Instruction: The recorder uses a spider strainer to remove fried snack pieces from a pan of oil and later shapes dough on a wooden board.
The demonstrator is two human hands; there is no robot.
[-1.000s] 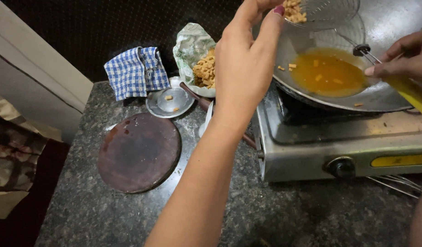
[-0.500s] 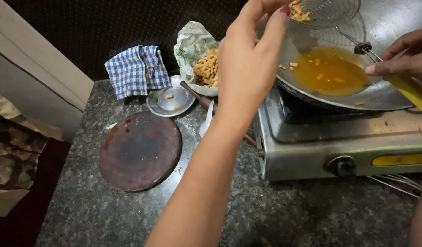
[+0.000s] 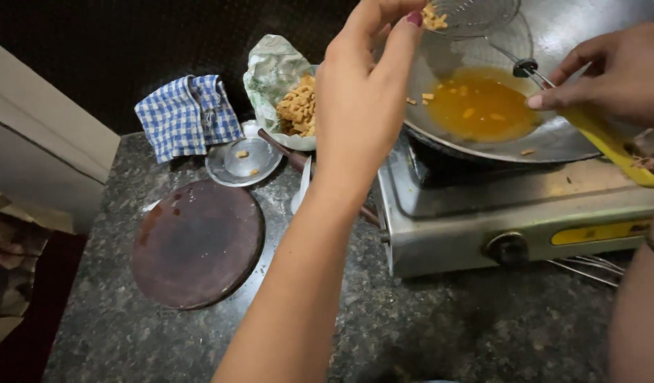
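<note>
Left to right on dark speckled table: blue checked cloth, round dark griddle, small steel lid, bowl of fried snack pieces. Left hand raised, fingertips pinching pieces at wire skimmer over wok of oil on stove. Right hand gripping skimmer's yellow handle.

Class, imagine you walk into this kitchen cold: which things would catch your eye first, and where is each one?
Most striking is the wide metal wok of orange oil on the stove at upper right. Over it the left hand pinches fried snack pieces beside a wire skimmer, whose yellow handle the right hand grips. At left lies a round dark griddle.
</note>
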